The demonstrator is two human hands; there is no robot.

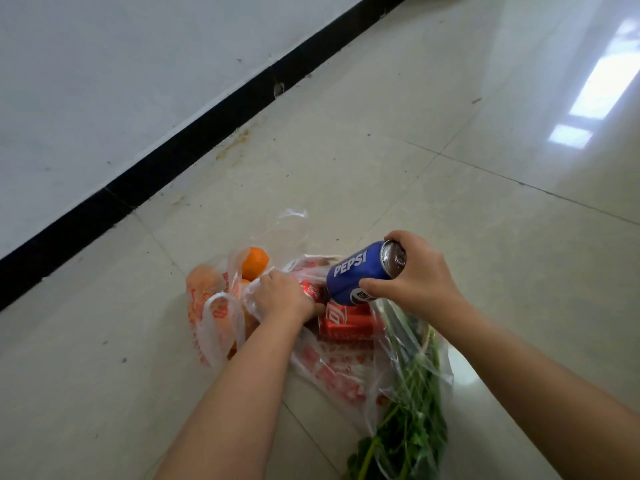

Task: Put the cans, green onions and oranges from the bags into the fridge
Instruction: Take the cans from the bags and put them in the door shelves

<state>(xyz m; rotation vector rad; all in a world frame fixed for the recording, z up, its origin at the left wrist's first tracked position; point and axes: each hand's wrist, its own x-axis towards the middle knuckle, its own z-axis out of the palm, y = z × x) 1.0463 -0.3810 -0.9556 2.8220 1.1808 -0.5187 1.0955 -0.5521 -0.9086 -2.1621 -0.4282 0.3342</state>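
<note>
Blue can point(360, 271) pinched in your right hand point(420, 271); left hand point(282, 296) grips red can point(313, 292) beside it, plastic bag point(332, 368) may snag.

Glossy tiled floor point(450, 188), plastic bags point(214, 327) of oranges, cans, seemingly greens lying directly on it

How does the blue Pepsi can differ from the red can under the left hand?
The blue Pepsi can is lifted clear of the bags, tilted, gripped by the right hand; the red can lies low among the plastic bags, mostly covered by the left hand. The blue can shows its top; the red one's is hidden. Both are drink cans.
</note>
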